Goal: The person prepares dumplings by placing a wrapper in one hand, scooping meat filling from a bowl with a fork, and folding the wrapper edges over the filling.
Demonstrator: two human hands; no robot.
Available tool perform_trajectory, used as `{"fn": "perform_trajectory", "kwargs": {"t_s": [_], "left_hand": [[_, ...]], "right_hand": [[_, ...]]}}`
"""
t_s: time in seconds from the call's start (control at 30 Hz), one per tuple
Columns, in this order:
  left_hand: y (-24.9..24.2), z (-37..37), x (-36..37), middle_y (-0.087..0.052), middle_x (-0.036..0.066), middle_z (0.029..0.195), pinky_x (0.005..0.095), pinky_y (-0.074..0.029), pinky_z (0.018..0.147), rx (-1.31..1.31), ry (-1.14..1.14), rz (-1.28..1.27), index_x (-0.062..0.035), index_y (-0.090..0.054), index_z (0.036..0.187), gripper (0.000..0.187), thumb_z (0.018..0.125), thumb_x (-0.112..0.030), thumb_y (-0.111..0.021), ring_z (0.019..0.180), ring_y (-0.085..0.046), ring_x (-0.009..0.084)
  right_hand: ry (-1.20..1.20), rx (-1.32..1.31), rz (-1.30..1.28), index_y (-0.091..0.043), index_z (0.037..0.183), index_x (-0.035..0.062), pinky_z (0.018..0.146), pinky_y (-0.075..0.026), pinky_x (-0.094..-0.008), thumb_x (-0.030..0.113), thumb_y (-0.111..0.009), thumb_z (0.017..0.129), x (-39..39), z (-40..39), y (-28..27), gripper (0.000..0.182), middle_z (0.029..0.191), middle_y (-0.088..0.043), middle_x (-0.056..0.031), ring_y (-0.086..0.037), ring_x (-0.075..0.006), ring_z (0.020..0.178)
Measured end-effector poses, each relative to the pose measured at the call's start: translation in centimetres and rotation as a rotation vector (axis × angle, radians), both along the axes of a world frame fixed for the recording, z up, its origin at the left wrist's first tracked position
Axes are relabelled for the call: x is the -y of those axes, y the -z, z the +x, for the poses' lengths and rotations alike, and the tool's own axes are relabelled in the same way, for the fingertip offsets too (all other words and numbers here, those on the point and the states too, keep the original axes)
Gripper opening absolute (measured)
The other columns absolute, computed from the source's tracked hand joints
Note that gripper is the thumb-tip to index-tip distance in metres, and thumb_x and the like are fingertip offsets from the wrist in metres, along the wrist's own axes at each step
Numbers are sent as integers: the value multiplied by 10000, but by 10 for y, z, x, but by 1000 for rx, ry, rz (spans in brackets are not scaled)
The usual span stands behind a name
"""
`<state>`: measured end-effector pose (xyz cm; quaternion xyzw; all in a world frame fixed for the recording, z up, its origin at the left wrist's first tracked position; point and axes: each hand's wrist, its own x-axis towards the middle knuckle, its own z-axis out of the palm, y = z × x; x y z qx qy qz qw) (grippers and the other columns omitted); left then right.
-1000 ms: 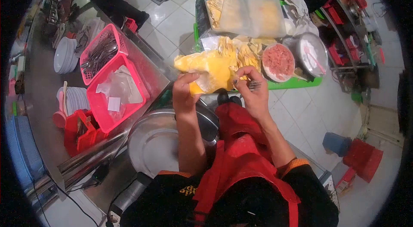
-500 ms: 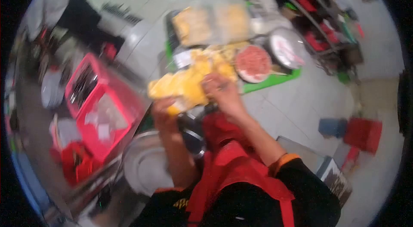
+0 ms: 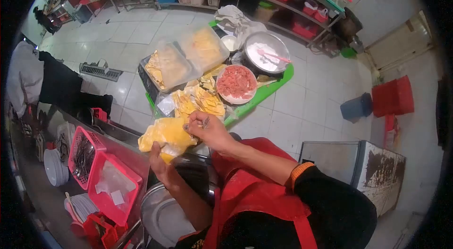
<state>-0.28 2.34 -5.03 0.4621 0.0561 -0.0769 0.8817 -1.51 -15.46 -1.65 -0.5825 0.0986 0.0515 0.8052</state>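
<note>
My left hand (image 3: 163, 166) holds a yellow plastic-wrapped bundle (image 3: 166, 135) from below, its fingers against the lower edge. At the bundle's upper right corner, my right hand (image 3: 205, 128) pinches the wrap. Just beyond lie yellow folded pieces (image 3: 205, 102) on a green-edged table (image 3: 257, 98). A bowl of pinkish-red chopped filling (image 3: 236, 83) stands to their right. Behind it is a metal bowl of white powder (image 3: 257, 60) with a pink utensil. Two translucent containers (image 3: 172, 67) with yellow contents stand at the back left of the table.
Pink baskets (image 3: 113, 183) and stacked plates (image 3: 56, 166) stand on the left counter. A large metal pot (image 3: 160, 216) is below my left forearm. A person in dark clothing (image 3: 61, 79) is at the left. Shelves (image 3: 302, 8) line the back; a worn white appliance (image 3: 330, 159) stands right.
The bundle and both my hands have moved left and a little down in the view, away from the yellow pieces on the table. The camera view has shifted and become sharper.
</note>
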Motion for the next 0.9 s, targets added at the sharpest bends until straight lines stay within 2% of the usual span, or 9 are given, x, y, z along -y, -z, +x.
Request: {"fn": "perform_trajectory", "kwargs": {"t_s": [0.23,0.3,0.33,0.37,0.4,0.43,0.53,0.63,0.9], "left_hand": [[-15,1,5,-500,272,1285,435,-426,1011,-28,-33,37,186,-327,1333,1043,720,-539,-761,1156,-542,372],[41,7,-12,-503,293,1275,459,-441,1005,485,-54,328,191,-330,1333,1047,731,-556,-749,1154,-543,398],[54,4,-17,-539,285,1271,440,-488,957,604,-67,357,116,-411,1336,659,941,-399,-528,1123,-584,377],[79,1,-35,-544,288,1265,419,-471,981,793,-295,1114,118,-473,1292,628,873,-329,-612,1131,-581,362],[82,4,-33,-547,281,1263,405,-451,1006,256,-162,489,115,-506,1264,581,815,-223,-651,1145,-575,344],[36,-6,-24,-551,273,1260,390,-425,1034,498,-186,868,113,-516,1250,569,780,-174,-659,1157,-568,327],[11,16,-8,-535,206,1310,476,-414,1046,-220,-75,-465,36,-460,1330,490,886,-119,-594,1206,-537,352],[12,15,-8,-499,201,1356,528,-379,1073,-201,-66,-406,-5,-404,1379,471,955,-180,-510,1251,-499,368],[19,6,-9,-532,188,1309,499,-443,1015,30,34,-407,12,-439,1344,477,900,-100,-571,1204,-539,352]], "right_hand": [[28,23,-19,-565,925,74,607,-384,-197,91,-629,912,10,-1,6,67,762,-504,66,-467,-23,695],[74,43,-53,-589,928,60,686,-422,-221,139,-633,901,9,-1,18,95,811,-532,39,-486,-54,770],[104,-6,70,-593,958,59,685,-429,-209,127,-635,908,10,-5,5,94,819,-541,38,-499,-57,771],[128,-72,69,-593,969,60,673,-437,-200,115,-640,914,10,-7,-9,91,830,-555,33,-519,-58,770],[145,-122,13,-590,974,59,653,-441,-201,105,-641,917,11,-7,-20,88,846,-571,27,-529,-60,756],[103,-86,89,-593,970,61,649,-444,-201,100,-631,921,15,-7,-13,73,861,-584,21,-536,-60,753],[81,-96,143,-587,965,78,531,-372,-181,102,-632,921,19,-7,-9,68,829,-567,39,-470,-14,658],[93,-58,113,-585,956,88,443,-255,-175,124,-649,919,20,-8,-10,82,726,-492,86,-374,11,545],[2,-89,-30,-565,874,74,548,-330,-189,139,-664,917,6,-3,-8,126,680,-464,84,-403,-15,601]]}}
